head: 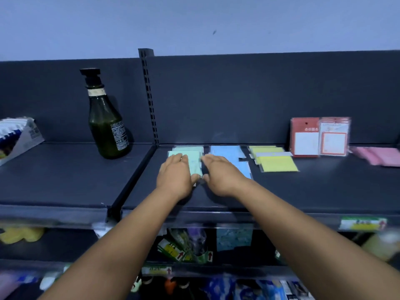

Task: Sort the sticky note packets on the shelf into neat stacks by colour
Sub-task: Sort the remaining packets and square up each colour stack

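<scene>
On the dark shelf (303, 187) lie sticky note packets in colour groups: a green stack (194, 161), a blue stack (229, 154), a fanned yellow stack (275, 159) and pink packets (379, 155) at the far right. My left hand (175, 174) lies flat on the left part of the green stack, thumb at its near edge. My right hand (221, 174) lies flat against the stack's right side and covers the near left part of the blue stack. The fingers of both hands are straight.
Two red packets (320, 137) lean upright against the back panel behind the yellow stack. A dark green bottle (107, 124) stands on the left shelf section, with a carton (20, 137) at the far left. Lower shelves hold mixed goods.
</scene>
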